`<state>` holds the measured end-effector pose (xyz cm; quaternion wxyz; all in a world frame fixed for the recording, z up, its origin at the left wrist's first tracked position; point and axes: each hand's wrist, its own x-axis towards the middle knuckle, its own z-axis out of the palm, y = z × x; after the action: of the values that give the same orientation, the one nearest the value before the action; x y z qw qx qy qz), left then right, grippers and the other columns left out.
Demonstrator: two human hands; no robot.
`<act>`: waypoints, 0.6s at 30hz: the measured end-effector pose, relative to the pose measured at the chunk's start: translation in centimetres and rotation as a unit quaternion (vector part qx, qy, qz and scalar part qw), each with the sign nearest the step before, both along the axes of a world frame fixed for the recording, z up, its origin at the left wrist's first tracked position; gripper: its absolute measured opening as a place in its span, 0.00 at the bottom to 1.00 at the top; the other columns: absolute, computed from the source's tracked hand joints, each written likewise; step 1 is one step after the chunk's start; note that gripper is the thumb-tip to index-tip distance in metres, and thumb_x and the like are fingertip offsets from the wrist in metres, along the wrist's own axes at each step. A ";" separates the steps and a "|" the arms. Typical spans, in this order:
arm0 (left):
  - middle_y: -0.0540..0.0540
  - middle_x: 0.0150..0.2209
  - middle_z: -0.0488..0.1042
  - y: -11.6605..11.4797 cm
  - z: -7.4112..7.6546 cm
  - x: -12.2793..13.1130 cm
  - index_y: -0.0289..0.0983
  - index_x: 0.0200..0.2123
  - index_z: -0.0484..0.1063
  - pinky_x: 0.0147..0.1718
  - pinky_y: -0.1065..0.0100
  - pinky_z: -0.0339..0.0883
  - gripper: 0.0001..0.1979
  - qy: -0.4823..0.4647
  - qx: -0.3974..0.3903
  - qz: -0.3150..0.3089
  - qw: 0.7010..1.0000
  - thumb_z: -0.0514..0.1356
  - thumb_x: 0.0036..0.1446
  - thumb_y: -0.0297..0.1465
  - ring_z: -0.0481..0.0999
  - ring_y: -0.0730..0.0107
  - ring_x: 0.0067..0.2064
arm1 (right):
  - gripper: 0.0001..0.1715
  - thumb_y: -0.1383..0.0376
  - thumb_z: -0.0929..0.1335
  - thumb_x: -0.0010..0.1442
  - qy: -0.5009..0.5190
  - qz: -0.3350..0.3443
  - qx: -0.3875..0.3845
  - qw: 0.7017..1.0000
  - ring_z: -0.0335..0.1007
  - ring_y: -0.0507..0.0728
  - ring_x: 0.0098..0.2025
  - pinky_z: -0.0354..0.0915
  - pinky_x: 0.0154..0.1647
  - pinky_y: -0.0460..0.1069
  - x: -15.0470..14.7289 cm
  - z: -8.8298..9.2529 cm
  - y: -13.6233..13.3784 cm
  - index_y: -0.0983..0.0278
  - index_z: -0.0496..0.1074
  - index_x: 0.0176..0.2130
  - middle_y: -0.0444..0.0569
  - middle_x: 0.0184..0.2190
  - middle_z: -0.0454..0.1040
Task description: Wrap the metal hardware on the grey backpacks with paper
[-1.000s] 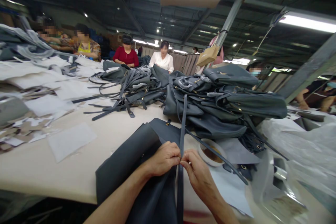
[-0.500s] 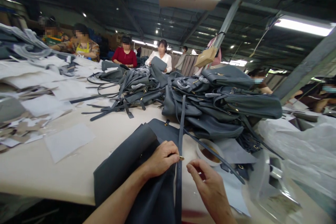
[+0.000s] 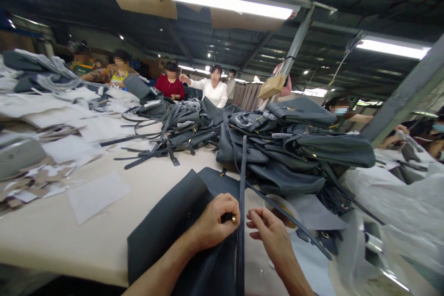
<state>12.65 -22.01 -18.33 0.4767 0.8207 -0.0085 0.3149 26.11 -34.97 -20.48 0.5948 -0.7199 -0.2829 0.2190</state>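
A dark blue-grey leather bag (image 3: 166,224) lies at the table's near edge, its broad flap angled to the left. My left hand (image 3: 218,222) is closed over the bag's right side, holding a short dark piece with a gold-coloured metal end (image 3: 233,218). Just right of that hand a long dark strap (image 3: 242,185) runs from the pile down across the bag. On the strap's other side, my right hand (image 3: 270,231) hovers with loosely bent fingers, slightly apart, and no object shows in it. Behind the bag lies a dark flap with a small gold clasp (image 3: 222,174).
A heap of similar dark bags (image 3: 294,148) and straps fills the table's far side. A bowl of brown liquid (image 3: 284,210) stands beyond my right hand, near a tape dispenser (image 3: 371,245). White paper sheets (image 3: 99,194) lie left. Several co-workers (image 3: 211,90) are behind the heap.
The view has tilted up slightly. My right hand's fingers have straightened a little near the strap; my left hand keeps its hold. Behind the heap, the person in white has raised an arm, the bag no longer in hand.
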 end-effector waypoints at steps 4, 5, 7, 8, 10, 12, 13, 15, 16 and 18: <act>0.46 0.38 0.73 -1.7 0.6 -1.2 0.37 0.27 0.69 0.44 0.65 0.62 0.08 0.003 0.111 0.022 0.994 0.58 0.48 0.18 0.70 0.66 0.42 | 0.24 0.46 0.71 0.48 0.047 0.041 0.018 0.998 0.74 0.55 0.25 0.71 0.24 0.49 0.7 1.1 2.6 0.64 0.73 0.31 0.47 0.25 0.76; 0.46 0.39 0.73 -2.2 0.5 -1.4 0.38 0.27 0.69 0.43 0.65 0.62 0.09 0.010 0.143 0.031 0.989 0.58 0.47 0.18 0.70 0.66 0.42 | 0.22 0.47 0.70 0.50 0.049 0.048 0.022 0.997 0.75 0.55 0.27 0.72 0.27 0.49 1.1 1.3 3.4 0.64 0.74 0.32 0.47 0.27 0.77; 0.46 0.38 0.73 -2.9 0.0 -1.5 0.38 0.28 0.69 0.41 0.65 0.63 0.08 0.021 0.190 0.056 0.980 0.58 0.47 0.19 0.69 0.66 0.40 | 0.17 0.51 0.69 0.52 0.051 0.056 0.016 0.997 0.77 0.54 0.30 0.73 0.30 0.48 2.3 1.7 5.2 0.63 0.74 0.32 0.48 0.28 0.79; 0.45 0.38 0.72 -3.1 -0.3 -1.4 0.38 0.28 0.69 0.40 0.64 0.63 0.09 0.023 0.204 0.069 0.976 0.58 0.46 0.19 0.68 0.66 0.39 | 0.14 0.54 0.70 0.52 0.049 0.058 0.003 0.997 0.77 0.54 0.29 0.72 0.29 0.47 3.1 1.8 6.0 0.63 0.74 0.29 0.47 0.26 0.79; 0.46 0.37 0.72 -3.2 -1.0 -1.2 0.38 0.28 0.68 0.38 0.64 0.63 0.09 0.015 0.217 0.085 0.972 0.59 0.44 0.18 0.67 0.65 0.38 | 0.15 0.58 0.72 0.49 0.040 0.068 -0.042 0.996 0.73 0.53 0.18 0.67 0.19 0.44 4.6 1.8 7.4 0.63 0.71 0.19 0.46 0.15 0.74; 0.46 0.36 0.72 -2.8 -1.9 -1.0 0.38 0.28 0.68 0.37 0.65 0.62 0.10 -0.007 0.213 0.093 0.972 0.59 0.43 0.18 0.67 0.66 0.38 | 0.24 0.60 0.75 0.45 0.036 0.086 -0.097 0.991 0.61 0.52 0.07 0.56 0.09 0.43 5.6 1.3 8.1 0.62 0.64 0.09 0.43 0.04 0.63; 0.46 0.36 0.72 -2.6 -2.4 -0.8 0.38 0.28 0.67 0.37 0.65 0.62 0.10 -0.019 0.211 0.096 0.973 0.59 0.42 0.18 0.67 0.66 0.37 | 0.28 0.60 0.76 0.43 0.037 0.096 -0.120 0.987 0.56 0.52 0.04 0.52 0.06 0.44 5.9 1.0 8.1 0.61 0.61 0.06 0.43 0.02 0.58; 0.46 0.36 0.71 -2.2 -3.4 -0.6 0.38 0.28 0.67 0.37 0.66 0.62 0.11 -0.043 0.211 0.095 0.972 0.59 0.40 0.18 0.68 0.67 0.37 | 0.32 0.56 0.77 0.42 0.043 0.112 -0.141 0.983 0.53 0.54 0.02 0.48 0.04 0.45 5.8 0.1 7.6 0.61 0.58 0.05 0.44 0.00 0.56; 0.46 0.36 0.71 -2.0 -3.9 -0.5 0.38 0.28 0.68 0.37 0.66 0.62 0.12 -0.053 0.215 0.092 0.971 0.59 0.40 0.18 0.68 0.68 0.37 | 0.32 0.54 0.77 0.42 0.045 0.116 -0.134 0.983 0.55 0.55 0.02 0.50 0.04 0.45 5.6 -0.3 7.3 0.61 0.59 0.05 0.45 0.01 0.58; 0.46 0.36 0.71 -1.8 -4.9 -0.2 0.39 0.29 0.68 0.36 0.66 0.62 0.12 -0.069 0.229 0.088 0.967 0.60 0.40 0.19 0.68 0.68 0.37 | 0.30 0.52 0.77 0.41 0.041 0.108 -0.077 0.990 0.60 0.55 0.05 0.54 0.06 0.45 4.9 -1.0 6.7 0.62 0.62 0.08 0.45 0.04 0.63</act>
<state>12.48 -23.85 -23.23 0.2450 0.8817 -0.0408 0.4012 31.02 -28.29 -21.49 0.5212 -0.7192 -0.3168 0.3327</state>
